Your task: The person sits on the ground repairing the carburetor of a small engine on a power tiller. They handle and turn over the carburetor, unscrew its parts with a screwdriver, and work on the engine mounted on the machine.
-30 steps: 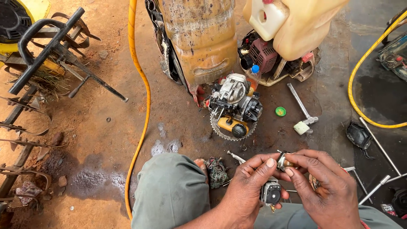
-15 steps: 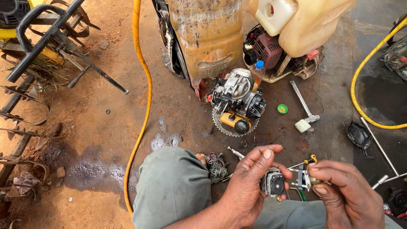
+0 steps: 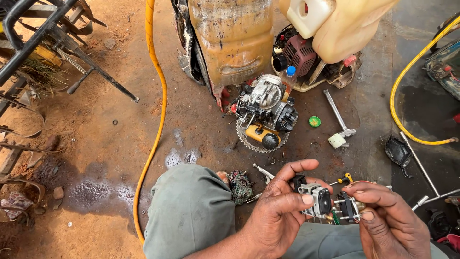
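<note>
**Grey metal carburettor, now parted from its black fitting**

Item 1: small grey carburettor body (image 3: 316, 199), pinched in my left hand (image 3: 278, 213), thumb on its near face and fingers curled over the top, held above my lap.

Item 2: black plastic piece with two thin pins (image 3: 347, 207), gripped in my right hand (image 3: 390, 223) just beside the carburettor. A second ago both hands were bunched together on one cluster of parts; now the two pieces sit side by side with the pins bridging the gap, so I judge the pair is mid-separation or mid-fitting; I cannot tell which.

Item 3: small engine (image 3: 266, 110) on a toothed blade, on the ground ahead, well apart.

Item 4: yellow hose (image 3: 155, 120), beside my knee (image 3: 191, 206).
</note>
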